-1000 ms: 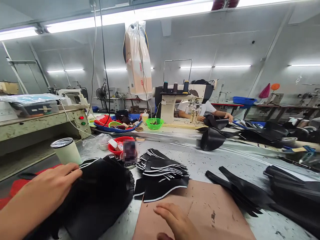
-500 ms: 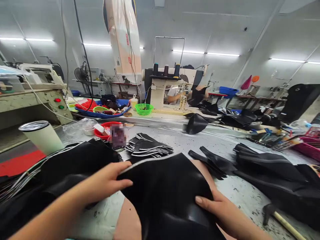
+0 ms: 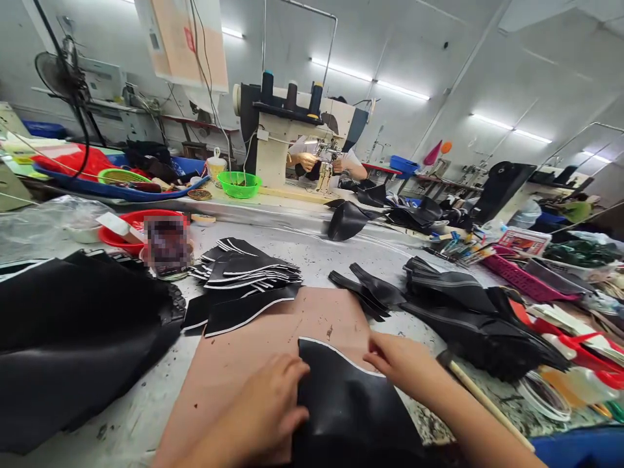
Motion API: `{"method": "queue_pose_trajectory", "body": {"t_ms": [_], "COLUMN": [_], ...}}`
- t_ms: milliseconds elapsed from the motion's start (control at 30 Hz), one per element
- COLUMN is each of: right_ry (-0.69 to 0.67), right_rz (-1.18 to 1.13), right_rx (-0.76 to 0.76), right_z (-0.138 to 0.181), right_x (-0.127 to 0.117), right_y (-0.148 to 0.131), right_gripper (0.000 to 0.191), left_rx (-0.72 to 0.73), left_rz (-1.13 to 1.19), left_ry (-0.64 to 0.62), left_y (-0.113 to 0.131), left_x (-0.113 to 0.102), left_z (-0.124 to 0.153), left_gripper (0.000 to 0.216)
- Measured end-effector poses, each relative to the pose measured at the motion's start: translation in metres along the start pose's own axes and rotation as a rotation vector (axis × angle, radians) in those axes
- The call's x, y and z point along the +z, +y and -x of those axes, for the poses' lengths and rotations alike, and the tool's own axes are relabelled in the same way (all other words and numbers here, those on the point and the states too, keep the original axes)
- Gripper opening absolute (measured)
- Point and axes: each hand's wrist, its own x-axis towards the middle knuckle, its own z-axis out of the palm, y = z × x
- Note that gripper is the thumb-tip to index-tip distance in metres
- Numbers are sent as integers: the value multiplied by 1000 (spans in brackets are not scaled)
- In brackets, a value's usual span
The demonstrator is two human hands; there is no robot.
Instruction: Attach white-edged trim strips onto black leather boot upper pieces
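A black leather-like piece (image 3: 351,409) with a white far edge lies at the front over a pinkish board (image 3: 244,364). My left hand (image 3: 273,403) is at its left edge, thumb and fingers apart. My right hand (image 3: 400,361) is at its far right corner, with curled fingers closed about the white edge; the thumb is partly hidden. Beyond my left hand, another black piece with a white border (image 3: 248,309) rests on the board, in front of a fanned stack of similar pieces (image 3: 248,266).
Large black sheets (image 3: 82,344) lie on the left. More black pieces (image 3: 448,305) and a pale-handled hammer (image 3: 482,396) are on the right. Past a red bowl (image 3: 127,234) and a green basket (image 3: 238,184), a person (image 3: 353,166) works at a sewing machine (image 3: 273,143).
My view has turned to the right and down. The black piece between my hands sits lower and flatter, and more of the pinkish board shows. My left hand's fingers have loosened.
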Motion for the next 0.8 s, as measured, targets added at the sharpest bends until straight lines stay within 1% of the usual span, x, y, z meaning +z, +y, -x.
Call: {"method": "queue_pose_trajectory", "body": {"t_ms": [67,100,133,167,233,333,400,467,533,600,667,733,800], "right_ry": [-27,-39,-42,-36,-17,-22,-57,-84,-77,-34,12,31,29], "right_rz": [-129,-180,-211,-227,-266,-314,-333,-337,-331,-308,-275,-275,-328], "right_rx": [-186,-246,-275,-281,-276,-264,-266,-280,-307,-343,-374,-393,-405], "right_z": [-26,-38,-47,-55,-66,-71,-68,-60,-50,-41,-35,-34,-37], "right_x": [10,17,25,34,47,60,64,69,75,81,86,88,87], "right_y": [-15,-22,-27,-31,-37,-49,-61,-73,-85,-94,-100,-104,-106], "right_gripper": [5,9,15,20,25,24,23,19,16,19,26,31,22], "left_rx": [243,362,467,541,568,458,365,268,130,-22,-135,-191,-200], "left_rz": [-166,-273,-376,-447,-416,-223,-125,16,117,80,-22,-84,-110], "left_ry": [-209,-282,-317,-308,-222,-122,-105,-112,-52,86,222,310,345], "left_y": [3,2,0,-3,-8,-8,-4,-4,-10,-19,-28,-33,-33], "left_x": [2,4,8,13,21,25,17,5,-5,-10,-8,-2,5], "left_z": [11,15,19,21,21,22,27,34,39,39,34,27,20], "left_gripper": [65,67,67,65,57,37,29,31,38,38,30,30,29]}}
